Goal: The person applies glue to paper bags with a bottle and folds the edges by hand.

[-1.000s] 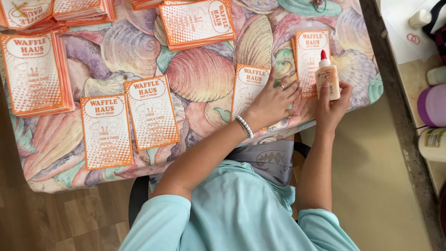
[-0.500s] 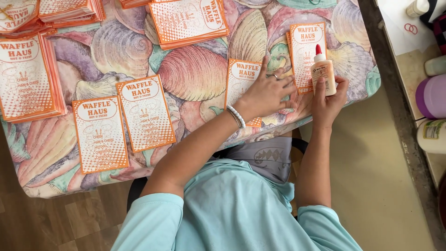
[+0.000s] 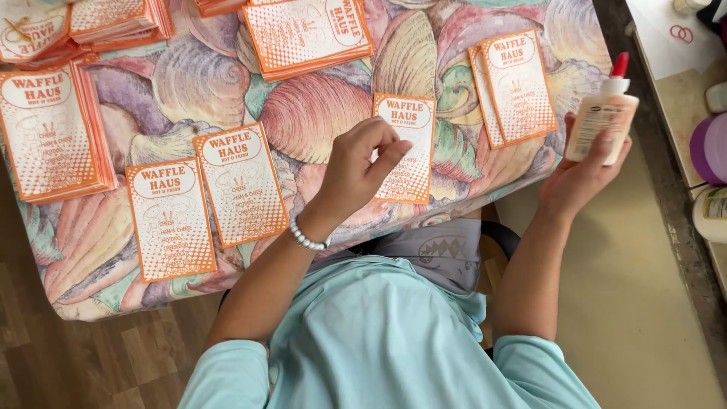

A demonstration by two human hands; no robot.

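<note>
Far left, a stack of orange-and-white menu cards [image 3: 49, 132] lies on the seashell-print tablecloth [image 3: 182, 83], with more stacks at the top left corner [image 3: 113, 19], partly cut off by the frame edge. Just right of the first stack, two single cards [image 3: 168, 220] [image 3: 241, 184] lie side by side near the table's front edge, edges close or slightly overlapping, can't tell which. Above them, top centre, another thick stack [image 3: 309, 34], tilted. Centre: left hand [image 3: 357, 170] raised above the table, beaded bracelet [image 3: 307, 239] on the wrist, fingers curled with thumb and forefinger tips pressed together; whether anything is pinched there can't be told. Hand hovers over the left edge of a single menu card [image 3: 409, 148] lying flat on the cloth, partly hiding it; contact not clear. Right of that, a small pile of cards [image 3: 515, 87] near the table's right edge, top card offset from the one under it. Far right: right hand [image 3: 587, 170] holds a white glue bottle with a red cap [image 3: 603, 121] upright, fingers wrapped around its lower body, held past the table corner, off the tabletop. Beyond it, right edge, a side surface with a purple lid [image 3: 710, 148] and red rubber bands [image 3: 684, 32]. Person wears a light teal shirt [image 3: 379, 341].
</note>
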